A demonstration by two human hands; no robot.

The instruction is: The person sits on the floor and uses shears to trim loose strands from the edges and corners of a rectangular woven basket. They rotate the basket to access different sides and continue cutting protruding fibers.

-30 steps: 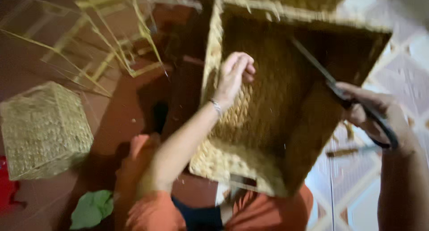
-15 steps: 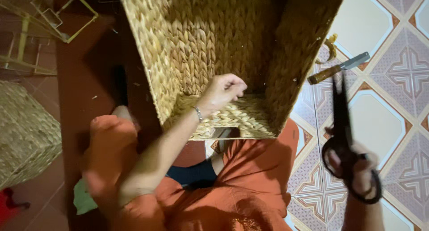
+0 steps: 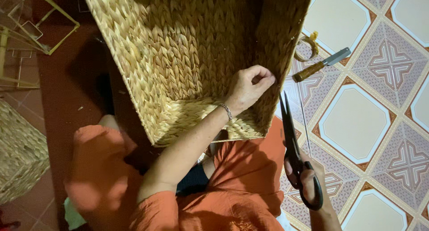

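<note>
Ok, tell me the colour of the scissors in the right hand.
Black, blades and handles alike: the scissors in the right hand show best in the head view.

Warm, fairly bright light from above falls on the large woven straw basket [image 3: 187, 56] and patterned tiled floor [image 3: 366, 119], while the dark red floor [image 3: 67, 101] at left sits dim, shadowed and slightly soft.

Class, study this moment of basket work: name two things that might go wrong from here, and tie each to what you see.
1. The scissors in the right hand point their tips up towards the left hand pinching the woven basket wall; a slip might nick the fingers.
2. A knife lies loose on the tiled floor beside the basket, where it could be knocked or knelt on.
</note>
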